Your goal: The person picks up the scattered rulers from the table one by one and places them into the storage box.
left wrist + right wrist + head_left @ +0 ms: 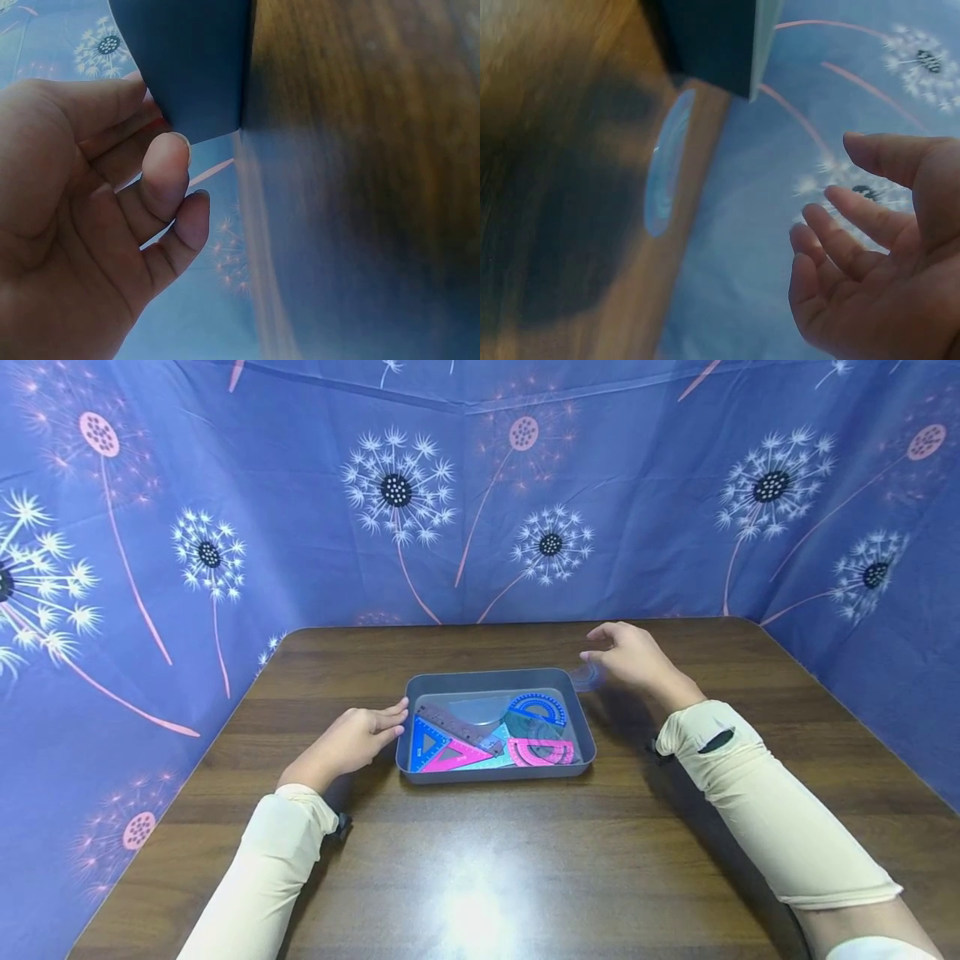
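Observation:
A grey rectangular tray (pixel 491 775) holds several drawing tools. Inside lie a blue set square (pixel 423 749), a pink set square (pixel 456 755), a dark translucent ruler (pixel 444 721), a blue protractor (pixel 551 699) and a pink protractor (pixel 558 752). My left hand (pixel 352 739) touches the tray's left side with its fingertips, fingers fairly straight; the left wrist view shows them at the tray's wall (pixel 195 67). To the tray's right, a clear protractor (pixel 667 169) lies on the table. Just above it is my right hand (pixel 633 656), thumb and fingers apart, holding nothing.
The brown wooden table (pixel 360 877) carries the tray near its middle, with a bright glare spot in front. A blue cloth (pixel 480 485) printed with dandelions hangs behind and along both sides.

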`<action>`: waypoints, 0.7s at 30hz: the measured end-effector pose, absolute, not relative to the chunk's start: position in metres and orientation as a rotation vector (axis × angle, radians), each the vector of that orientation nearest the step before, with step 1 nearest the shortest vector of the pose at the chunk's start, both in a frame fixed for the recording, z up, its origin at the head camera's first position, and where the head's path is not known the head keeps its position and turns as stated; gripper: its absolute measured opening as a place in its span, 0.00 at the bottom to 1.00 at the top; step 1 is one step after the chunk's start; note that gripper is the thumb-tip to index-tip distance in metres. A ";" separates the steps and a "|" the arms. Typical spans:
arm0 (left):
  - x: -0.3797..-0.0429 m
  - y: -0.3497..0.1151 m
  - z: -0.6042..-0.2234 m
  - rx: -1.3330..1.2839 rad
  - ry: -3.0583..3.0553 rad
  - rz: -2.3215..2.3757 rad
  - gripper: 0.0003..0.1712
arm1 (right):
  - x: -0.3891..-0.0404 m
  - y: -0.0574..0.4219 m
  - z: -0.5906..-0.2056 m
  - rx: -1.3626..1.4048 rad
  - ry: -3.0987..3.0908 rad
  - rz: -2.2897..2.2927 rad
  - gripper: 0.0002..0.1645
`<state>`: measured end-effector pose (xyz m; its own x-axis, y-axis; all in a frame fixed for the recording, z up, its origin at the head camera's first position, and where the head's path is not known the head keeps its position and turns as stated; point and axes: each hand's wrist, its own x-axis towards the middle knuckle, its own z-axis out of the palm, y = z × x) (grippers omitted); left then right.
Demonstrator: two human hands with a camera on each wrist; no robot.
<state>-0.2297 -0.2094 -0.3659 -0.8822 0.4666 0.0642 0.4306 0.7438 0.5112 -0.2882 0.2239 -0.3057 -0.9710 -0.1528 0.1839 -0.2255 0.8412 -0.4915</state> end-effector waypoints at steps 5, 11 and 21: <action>-0.230 -0.210 -0.366 0.735 2.859 0.838 0.24 | -0.308 0.227 -0.316 0.210 -2.959 0.773 0.31; -0.230 -0.210 -0.365 0.727 2.846 0.848 0.23 | -0.328 0.229 -0.327 0.166 -3.103 0.613 0.36; -0.228 -0.208 -0.364 0.724 2.859 0.837 0.23 | -0.337 0.222 -0.337 0.035 -3.262 0.475 0.45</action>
